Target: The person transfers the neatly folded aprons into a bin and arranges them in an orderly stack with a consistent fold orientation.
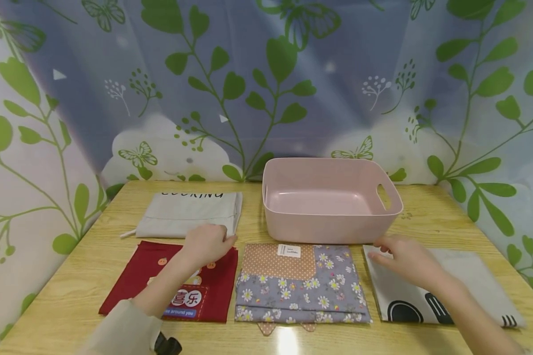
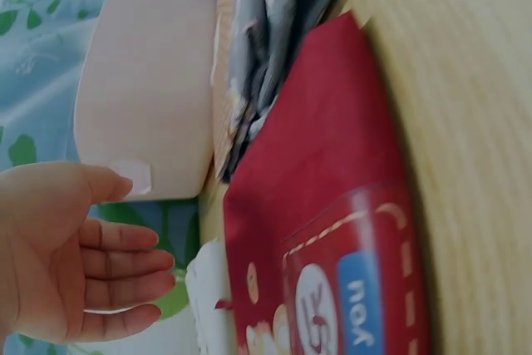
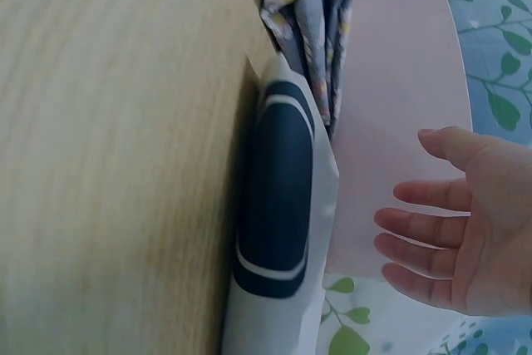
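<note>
My left hand (image 1: 208,242) is above the folded dark red cloth (image 1: 133,281), which has printed characters and a blue label. In the left wrist view its fingers (image 2: 125,263) are spread and hold nothing. My right hand (image 1: 404,256) hovers over the upper left part of a folded white cloth (image 1: 466,266) with black cutlery prints. The right wrist view shows its palm empty and its fingers (image 3: 420,226) loosely extended. Between the hands lies a folded grey daisy-print cloth (image 1: 293,296) with a tan polka-dot section and a white tag.
Behind the daisy-print cloth stands a pink plastic basket (image 1: 324,228) with handle holes and nothing inside. At the back left, a folded off-white cloth (image 1: 173,217) with black lettering has a thin strap sticking out. A leaf-patterned curtain (image 1: 231,98) closes off the wooden table (image 1: 71,301) behind.
</note>
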The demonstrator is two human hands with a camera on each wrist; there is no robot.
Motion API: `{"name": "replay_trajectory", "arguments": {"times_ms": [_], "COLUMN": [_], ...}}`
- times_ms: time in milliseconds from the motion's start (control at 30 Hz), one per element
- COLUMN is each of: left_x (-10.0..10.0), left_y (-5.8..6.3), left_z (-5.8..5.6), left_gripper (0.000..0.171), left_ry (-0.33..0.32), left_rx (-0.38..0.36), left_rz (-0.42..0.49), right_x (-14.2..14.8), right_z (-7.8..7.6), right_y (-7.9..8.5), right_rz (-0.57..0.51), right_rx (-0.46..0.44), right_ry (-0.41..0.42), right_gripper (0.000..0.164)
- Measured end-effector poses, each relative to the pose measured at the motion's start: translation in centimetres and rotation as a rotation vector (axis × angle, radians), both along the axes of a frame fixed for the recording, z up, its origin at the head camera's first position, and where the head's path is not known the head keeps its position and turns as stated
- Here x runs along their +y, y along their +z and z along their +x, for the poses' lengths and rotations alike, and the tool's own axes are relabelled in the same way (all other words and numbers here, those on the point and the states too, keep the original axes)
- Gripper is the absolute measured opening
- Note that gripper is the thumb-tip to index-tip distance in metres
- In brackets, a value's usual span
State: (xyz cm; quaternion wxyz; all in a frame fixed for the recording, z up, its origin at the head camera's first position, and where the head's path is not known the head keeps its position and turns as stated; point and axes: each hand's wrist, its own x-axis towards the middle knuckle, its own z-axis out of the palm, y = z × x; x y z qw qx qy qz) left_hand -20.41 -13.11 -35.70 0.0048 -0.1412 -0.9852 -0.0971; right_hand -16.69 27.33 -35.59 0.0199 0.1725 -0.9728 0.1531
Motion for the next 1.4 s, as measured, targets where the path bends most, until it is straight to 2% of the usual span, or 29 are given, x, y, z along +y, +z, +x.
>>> {"name": "replay_trajectory", "arguments": {"times_ms": [100,233,500,733,867,1067,1233,1400], "left_x": [0.4,0.9,1.5,1.7,1.8,2.0,2.2,2.6], "left_y": [-0.5,-0.8,-1.0,-1.8,-2.0,-1.9,-1.8,-1.6], "left_z": [0.4,1.0,1.8,1.9,2.0,2.3,2.6,2.8], "left_gripper": [0.036,0.035,0.034,0.024,0.032,0.037,0.034,0.036], "left_ry": [0.012,0.026,0.031,0.008,-0.012,-0.006,-0.006,-0.006], "left_rx": [0.028,0.014,-0.123,-0.215,-0.249,-0.322,-0.348,-0.399], "left_rz": [0.005,0.026,0.138,0.249,0.303,0.387,0.421,0.43], "right_x": [-0.5,-1.2,-2.2,-2.6,-2.7,-2.9,-3.0,-3.1], "right_z": [0.3,0.7,1.1,1.2,1.2,1.3,1.2,1.3], "right_y": [-0.3,-0.6,-1.2,-1.8,-1.8,-1.8,-2.0,-2.1], "right_rz": [-0.013,-0.017,-0.013,-0.083,-0.125,-0.168,-0.165,-0.192], "right_rx": [0.005,0.008,-0.021,-0.077,-0.12,-0.17,-0.214,-0.264], "right_ry": [0.014,0.028,0.047,0.056,0.032,0.016,0.014,0.012], "right_gripper": [0.032,0.034,0.037,0.036,0.038,0.042,0.048,0.045]}}
